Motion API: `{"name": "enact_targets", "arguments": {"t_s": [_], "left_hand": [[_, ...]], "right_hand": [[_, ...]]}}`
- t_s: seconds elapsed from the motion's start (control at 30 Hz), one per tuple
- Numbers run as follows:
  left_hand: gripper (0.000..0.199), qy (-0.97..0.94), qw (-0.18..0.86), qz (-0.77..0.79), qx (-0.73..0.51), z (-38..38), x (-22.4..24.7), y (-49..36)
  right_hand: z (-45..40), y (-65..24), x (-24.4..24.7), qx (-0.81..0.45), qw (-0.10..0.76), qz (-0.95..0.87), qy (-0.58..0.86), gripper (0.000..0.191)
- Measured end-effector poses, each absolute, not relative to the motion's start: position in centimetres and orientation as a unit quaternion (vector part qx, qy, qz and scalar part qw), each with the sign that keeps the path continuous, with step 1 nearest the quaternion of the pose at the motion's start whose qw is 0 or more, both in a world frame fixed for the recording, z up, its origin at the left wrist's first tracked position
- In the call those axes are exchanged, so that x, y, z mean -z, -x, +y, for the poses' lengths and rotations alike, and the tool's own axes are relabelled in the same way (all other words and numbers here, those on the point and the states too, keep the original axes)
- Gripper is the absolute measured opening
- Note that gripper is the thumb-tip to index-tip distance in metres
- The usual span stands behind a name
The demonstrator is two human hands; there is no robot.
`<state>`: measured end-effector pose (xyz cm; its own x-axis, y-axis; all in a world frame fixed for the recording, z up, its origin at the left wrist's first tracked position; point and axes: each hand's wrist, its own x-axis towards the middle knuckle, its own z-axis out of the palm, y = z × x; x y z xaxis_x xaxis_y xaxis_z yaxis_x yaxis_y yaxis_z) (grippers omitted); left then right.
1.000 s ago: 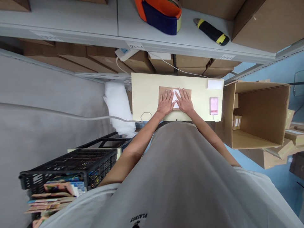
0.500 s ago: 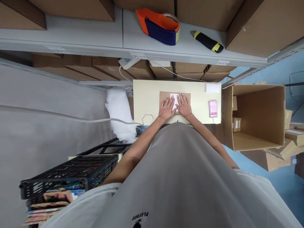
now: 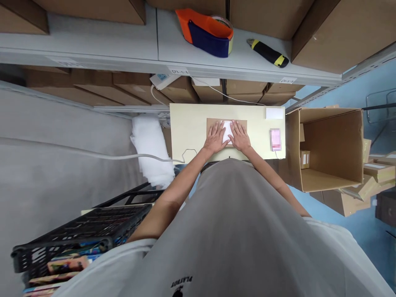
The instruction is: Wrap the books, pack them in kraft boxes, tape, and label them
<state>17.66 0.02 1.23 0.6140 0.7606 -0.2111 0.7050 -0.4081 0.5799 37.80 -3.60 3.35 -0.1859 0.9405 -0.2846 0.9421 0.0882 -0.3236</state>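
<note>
A flat brown cardboard piece (image 3: pixel 211 122), perhaps a parcel, lies on the pale yellow table (image 3: pixel 188 123) in front of me. On its middle is a white label (image 3: pixel 228 131). My left hand (image 3: pixel 215 137) presses flat over the label's left side, fingers stretched out. From the other side my right hand (image 3: pixel 239 137) lies flat over the label's right edge, its fingers also apart. Parts of the cardboard and label are hidden beneath both hands. Neither hand grips anything.
A phone (image 3: pixel 275 139) and a white paper stack (image 3: pixel 274 113) are at the table's right. Beside it stands a large open carton (image 3: pixel 331 148). A tape dispenser (image 3: pixel 207 35) and utility knife (image 3: pixel 269 53) rest on the shelf. Left are white wrapping (image 3: pixel 151 148) and a black crate (image 3: pixel 74 235).
The whole view has shifted slightly. Both hands stay flat on the cardboard, the left one having slid a little outward from the label.
</note>
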Motion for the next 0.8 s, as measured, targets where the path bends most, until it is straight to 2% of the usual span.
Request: {"name": "enact_targets", "arguments": {"t_s": [0.13,0.27,0.4,0.53,0.63,0.73,0.8], "left_hand": [[0.084,-0.838,0.332,0.431,-0.049,0.5,-1.3,-17.5],[0.085,-0.842,0.346,0.41,-0.054,1.8,-1.2,-17.1],[0.074,-0.811,0.367,0.444,-0.105,1.4,-1.0,-15.0],[0.067,-0.684,0.387,0.577,-0.222,-2.1,0.3,-11.1],[0.071,-0.522,0.468,0.664,-0.26,-5.1,1.8,-9.4],[0.079,-0.413,0.586,0.652,-0.246,-6.9,2.5,-9.8],[0.091,-0.399,0.615,0.633,-0.249,-7.2,2.4,-10.8]], "right_hand": [[-3.5,-38.0,-3.0,0.221,0.014,0.747,-0.627,0.069],[-3.2,-37.7,-2.7,0.222,0.007,0.748,-0.625,0.071],[-5.0,-39.2,-2.1,0.208,-0.041,0.677,-0.705,0.076],[-10.5,-43.3,-1.5,0.23,-0.109,0.536,-0.805,0.079],[-14.6,-45.2,-0.9,0.317,-0.158,0.472,-0.807,0.078],[-16.2,-44.5,0.0,0.417,-0.207,0.406,-0.786,0.082],[-15.9,-43.1,0.5,0.457,-0.24,0.381,-0.767,0.083]]}}
